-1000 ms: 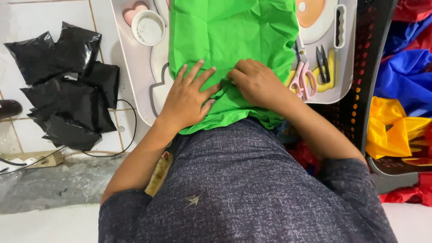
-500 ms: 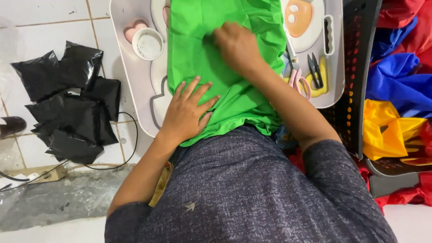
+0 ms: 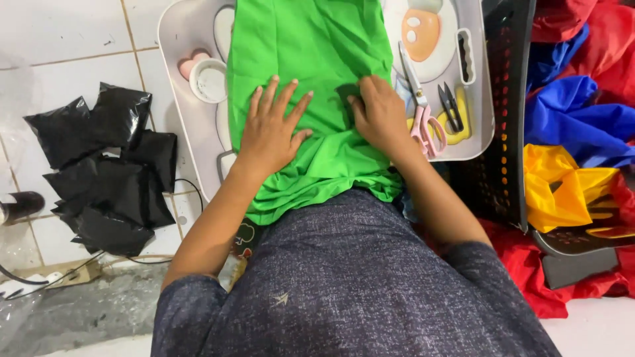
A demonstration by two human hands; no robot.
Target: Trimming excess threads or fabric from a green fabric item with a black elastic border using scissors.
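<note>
My right hand (image 3: 382, 114) has come back from the far part of the green cloth (image 3: 311, 46) and now lies open and flat on it beside my spread left hand (image 3: 270, 129), both holding nothing, cloth smooth over the tray (image 3: 177, 39).

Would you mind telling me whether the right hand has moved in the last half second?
Yes. The right hand has come back down the green cloth toward the pink scissors.

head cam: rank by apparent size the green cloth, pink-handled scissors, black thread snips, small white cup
1. green cloth, by far the largest
2. pink-handled scissors
3. small white cup
4. black thread snips

Cup and snips look close in size, so their order is unsure.
</note>
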